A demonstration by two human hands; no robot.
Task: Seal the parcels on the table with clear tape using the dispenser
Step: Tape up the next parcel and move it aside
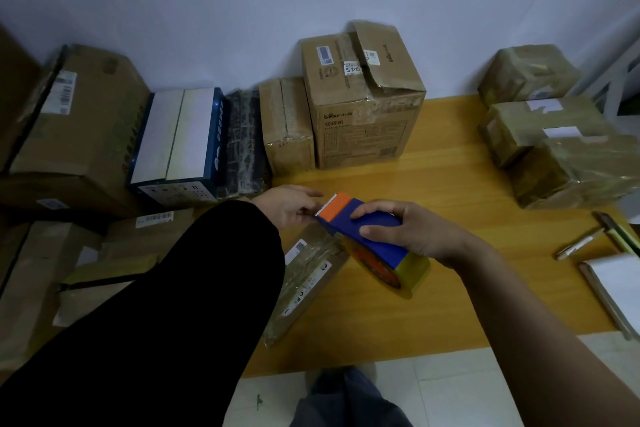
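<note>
Dispenser (pixel 363 232) is held just over the flat parcel (pixel 308 274) on the bench (pixel 450 184), its blue shell clasped by the right grip (pixel 408 232); left grip (pixel 291 204) curls at the serrated edge, but whether it pinches tape cannot be told; draw the free end out level, anchor it beyond the seam, then pull steadily.

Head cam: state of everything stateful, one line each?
right hand: grips the tape dispenser from above.
left hand: pinches at the dispenser's toothed edge; tape end not discernible.
tape dispenser: tilted, roll loaded.
flat parcel: lying flat, tape already across it.
tall box: upright, top flap crumpled and raised.
wrapped parcels: stacked, taped all over.
</note>
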